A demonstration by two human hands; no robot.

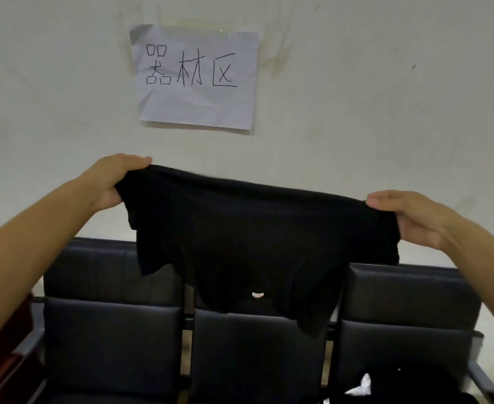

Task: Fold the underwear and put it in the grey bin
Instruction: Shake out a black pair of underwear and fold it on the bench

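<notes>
Before the wall, held up in the air: black underwear [257, 243], stretched by its waistband between both hands, legs hanging down.
Left hand: left hand [114, 182] at about 9 o'clock of the garment, fingers curled over the waistband's corner and clamped on it; fingertips hidden behind the cloth.
Right hand: right hand [412, 220] at about 3 o'clock, thumb on top, gripping the other waistband corner; its fingers were mostly behind the fabric.
Garment detail: waistband sloped down from 10 o'clock to 3 o'clock; a small pale spot [258, 295] showed low in the crotch area, hole or mark I could not tell.
Seating: row of dark padded seats [111, 339] at 6 o'clock, the middle seat's backrest largely covered by the hanging cloth.
Right seat: dark clothes pile [414, 386] with a white scrap [361, 386] at 5 o'clock, cut off by the lower edge and hard to make out.
Wall: creased paper sign [196, 77] with handwritten characters at 12 o'clock, taped along its top.
Left edge: reddish-brown furniture [10, 363] at 8 o'clock, mostly out of frame.
</notes>
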